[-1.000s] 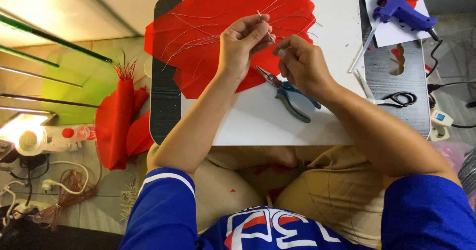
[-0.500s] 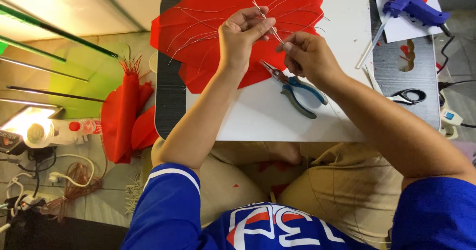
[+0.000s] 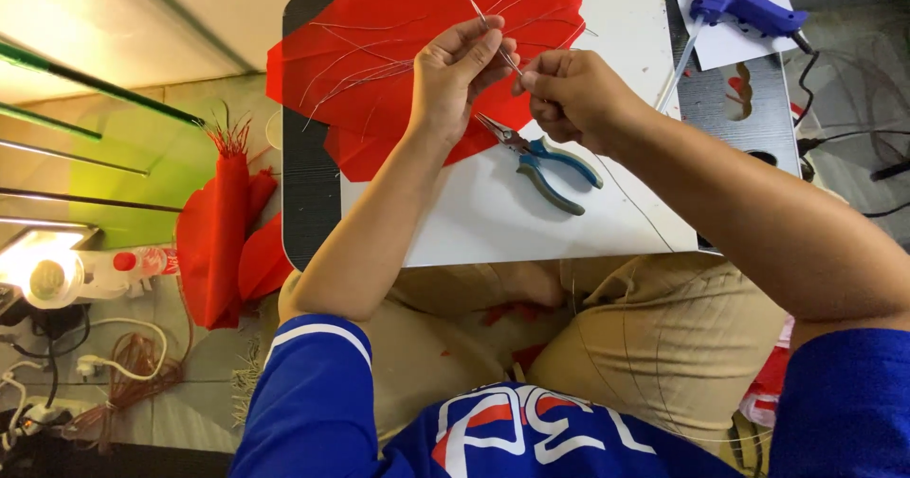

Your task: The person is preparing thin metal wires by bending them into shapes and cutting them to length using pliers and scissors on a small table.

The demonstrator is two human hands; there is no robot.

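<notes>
I am sitting with a white desk [image 3: 493, 222] over my lap, and most of its far half is covered by a big sheet of red fabric [image 3: 398, 52] with thin silvery wires scattered across it. Down on the floor to my left lies a bundle of rolled red fabric [image 3: 223, 241] with frayed strands sticking out of its top, and beside that a lit lamp [image 3: 43, 274] among loose cables. At the far right corner of the desk a blue glue gun [image 3: 744, 0] rests on a white paper, a clear glue stick [image 3: 681, 61] lying just beside it. Nearer to me, on the bare white part of the desk, lies a pair of pliers [image 3: 540, 156] with blue-green handles, its jaws pointing toward my hands and its nose tucked just under them. My left hand [image 3: 460, 75] is raised above the red sheet, fingers closed in a narrow pinch on a thin wire [image 3: 488, 23] that slants up and away from me. My right hand [image 3: 569, 94] is curled close beside it, thumb and forefinger pinched on the lower end of the same wire, so the two hands nearly touch above the edge of the fabric.
</notes>
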